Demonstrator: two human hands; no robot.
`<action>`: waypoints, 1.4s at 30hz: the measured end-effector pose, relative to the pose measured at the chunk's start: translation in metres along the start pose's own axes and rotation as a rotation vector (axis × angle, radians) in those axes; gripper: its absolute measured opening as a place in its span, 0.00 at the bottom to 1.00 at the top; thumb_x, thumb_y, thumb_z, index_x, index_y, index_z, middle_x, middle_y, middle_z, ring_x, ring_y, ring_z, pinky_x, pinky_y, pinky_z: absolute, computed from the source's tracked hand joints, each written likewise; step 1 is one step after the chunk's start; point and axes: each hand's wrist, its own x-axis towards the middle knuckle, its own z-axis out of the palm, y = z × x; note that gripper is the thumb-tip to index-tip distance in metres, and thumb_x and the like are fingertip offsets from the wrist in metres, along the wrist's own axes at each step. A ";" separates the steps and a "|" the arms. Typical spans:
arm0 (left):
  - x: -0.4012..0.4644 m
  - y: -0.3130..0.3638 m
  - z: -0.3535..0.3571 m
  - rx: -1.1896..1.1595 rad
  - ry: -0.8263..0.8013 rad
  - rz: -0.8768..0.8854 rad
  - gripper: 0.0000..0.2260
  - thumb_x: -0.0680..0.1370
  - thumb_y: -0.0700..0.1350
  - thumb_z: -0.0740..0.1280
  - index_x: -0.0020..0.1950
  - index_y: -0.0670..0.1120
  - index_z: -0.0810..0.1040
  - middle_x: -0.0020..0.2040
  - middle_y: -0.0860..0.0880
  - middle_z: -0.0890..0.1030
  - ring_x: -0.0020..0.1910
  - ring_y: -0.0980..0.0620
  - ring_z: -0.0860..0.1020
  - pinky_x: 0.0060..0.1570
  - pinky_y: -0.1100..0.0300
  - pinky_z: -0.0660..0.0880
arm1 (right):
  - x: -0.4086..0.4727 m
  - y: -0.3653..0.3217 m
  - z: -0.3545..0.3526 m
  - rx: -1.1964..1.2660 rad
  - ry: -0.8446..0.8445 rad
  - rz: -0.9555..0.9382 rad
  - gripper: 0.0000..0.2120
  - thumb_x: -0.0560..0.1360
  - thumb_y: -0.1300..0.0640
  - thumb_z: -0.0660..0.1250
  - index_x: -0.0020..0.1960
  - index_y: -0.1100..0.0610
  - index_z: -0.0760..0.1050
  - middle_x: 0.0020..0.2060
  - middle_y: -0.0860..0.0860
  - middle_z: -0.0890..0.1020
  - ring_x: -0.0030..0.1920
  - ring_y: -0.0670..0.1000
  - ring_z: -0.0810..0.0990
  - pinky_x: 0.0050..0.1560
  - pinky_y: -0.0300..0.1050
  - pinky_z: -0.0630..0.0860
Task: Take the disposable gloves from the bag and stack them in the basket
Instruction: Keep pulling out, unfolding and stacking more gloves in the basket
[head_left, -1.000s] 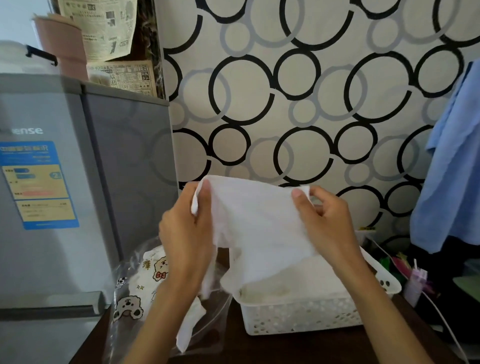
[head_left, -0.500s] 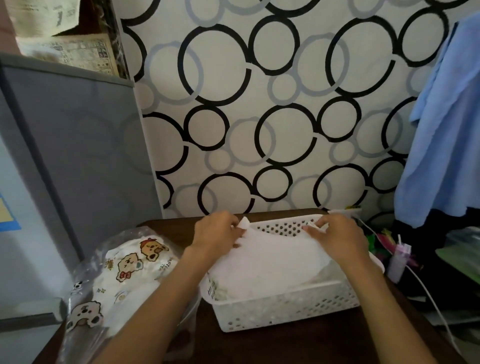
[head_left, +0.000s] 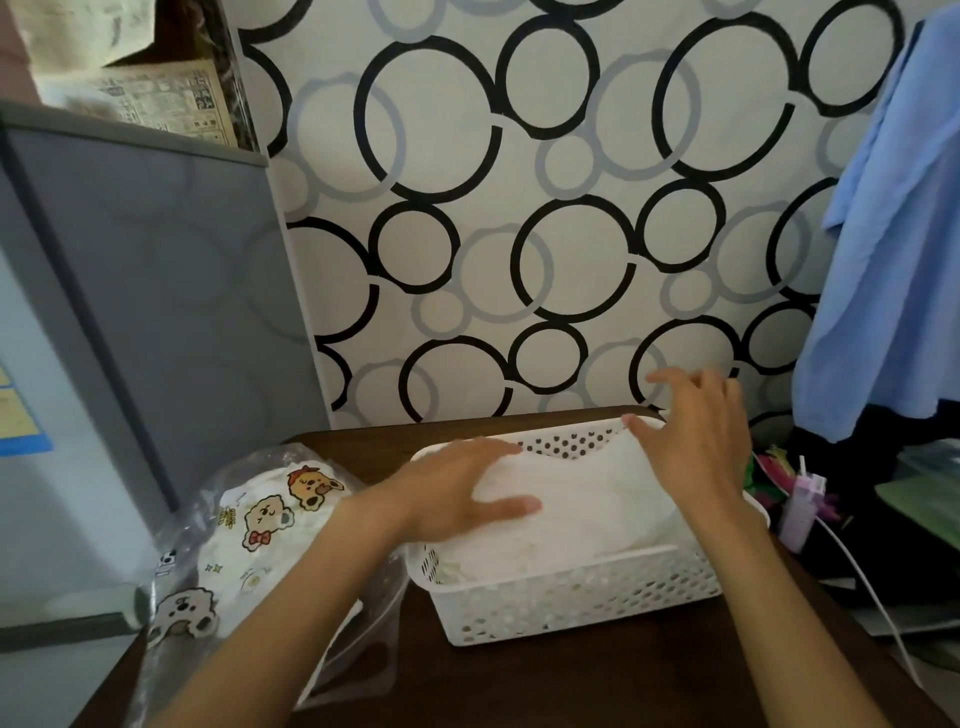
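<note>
Left hand, right hand: both flat, fingers straight, on white gloves in basket; earlier pinching. Bag contents obscured; individual gloves indistinct.

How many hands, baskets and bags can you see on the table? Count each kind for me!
Hands: 2, left hand and right hand
Baskets: 1, white basket
Bags: 1, clear cartoon-printed bag
Total: 4
</note>
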 end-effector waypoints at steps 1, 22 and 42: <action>-0.001 0.002 0.005 0.028 -0.101 -0.016 0.36 0.74 0.69 0.57 0.78 0.58 0.50 0.78 0.57 0.52 0.76 0.54 0.54 0.72 0.49 0.55 | 0.001 -0.002 -0.005 0.028 -0.003 -0.042 0.18 0.72 0.55 0.72 0.61 0.53 0.74 0.56 0.55 0.75 0.57 0.54 0.72 0.47 0.43 0.68; -0.076 -0.031 -0.033 -0.087 0.194 -0.112 0.20 0.75 0.55 0.69 0.65 0.57 0.69 0.67 0.58 0.69 0.66 0.56 0.67 0.66 0.59 0.67 | -0.004 -0.024 -0.029 -0.050 -0.816 -0.248 0.23 0.69 0.50 0.74 0.63 0.46 0.74 0.65 0.46 0.72 0.66 0.48 0.68 0.65 0.43 0.65; -0.130 -0.135 -0.033 -0.313 -0.169 -0.453 0.07 0.78 0.44 0.68 0.55 0.50 0.81 0.51 0.55 0.82 0.46 0.59 0.82 0.38 0.68 0.76 | -0.151 -0.181 0.022 0.027 -0.829 -0.617 0.09 0.77 0.49 0.64 0.55 0.47 0.79 0.54 0.44 0.80 0.52 0.43 0.76 0.52 0.38 0.72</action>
